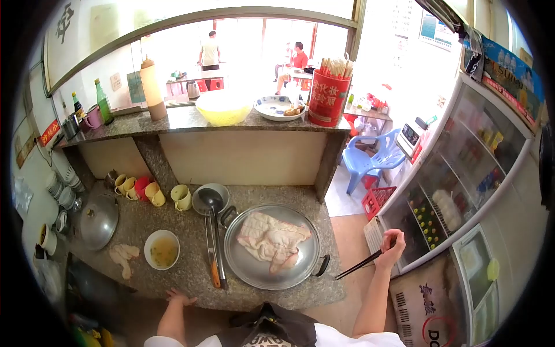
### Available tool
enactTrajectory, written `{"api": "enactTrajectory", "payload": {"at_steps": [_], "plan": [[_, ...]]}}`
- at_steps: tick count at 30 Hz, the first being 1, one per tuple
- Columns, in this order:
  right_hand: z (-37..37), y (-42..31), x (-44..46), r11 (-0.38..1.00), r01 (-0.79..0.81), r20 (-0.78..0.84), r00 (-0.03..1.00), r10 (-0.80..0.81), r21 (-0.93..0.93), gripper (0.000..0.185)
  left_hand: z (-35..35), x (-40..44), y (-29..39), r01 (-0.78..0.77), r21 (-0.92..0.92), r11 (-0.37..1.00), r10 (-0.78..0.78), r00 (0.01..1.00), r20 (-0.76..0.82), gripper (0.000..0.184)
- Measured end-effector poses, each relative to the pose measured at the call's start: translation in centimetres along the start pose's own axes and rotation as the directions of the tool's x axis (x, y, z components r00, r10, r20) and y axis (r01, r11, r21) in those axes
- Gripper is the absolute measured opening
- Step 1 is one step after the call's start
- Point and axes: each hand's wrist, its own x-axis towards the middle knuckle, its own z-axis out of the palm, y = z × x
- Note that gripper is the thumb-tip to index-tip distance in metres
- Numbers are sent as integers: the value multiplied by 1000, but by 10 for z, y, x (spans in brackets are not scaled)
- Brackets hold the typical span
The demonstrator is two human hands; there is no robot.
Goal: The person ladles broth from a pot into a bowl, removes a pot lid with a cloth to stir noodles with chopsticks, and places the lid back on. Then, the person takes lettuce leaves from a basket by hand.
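My right hand is raised to the right of the counter, its fingers wrapped round a pair of dark chopsticks. The chopsticks point left, toward a wide metal pan with two dark side handles. On the pan lies a pale crumpled cloth; whether a lid is under it I cannot tell. My left hand rests at the counter's front edge with fingers spread, holding nothing. Just beyond it stands a white bowl of yellowish broth. A black ladle and an orange-handled tool lie beside the pan.
Several mugs and a metal lid stand at the counter's left. The raised ledge holds a yellow bowl, a plate and a red can of sticks. Right are a blue chair and a glass-door fridge. Two people sit or stand beyond.
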Motion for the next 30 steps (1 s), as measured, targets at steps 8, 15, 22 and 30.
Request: {"api": "enactTrajectory", "payload": {"at_steps": [8,15,22,30], "plan": [[3,-4,-5,1000,-2,16,1000,2,25,36,-23,-49,9,-42,67,997,40,999,34,100],[7,-6,-9,1000,-16,65,998,15,7,38,-18,-40,10,-1,40,999,0,1000,9,99],[16,-17,-18,997,-58,112,992,52,53,40,-16,-37,3,-25,74,997,23,999,23,110],[22,-6,-17,998,-62,103,993,60,21,44,-9,-17,5,9,74,997,-11,999,30,108]]}}
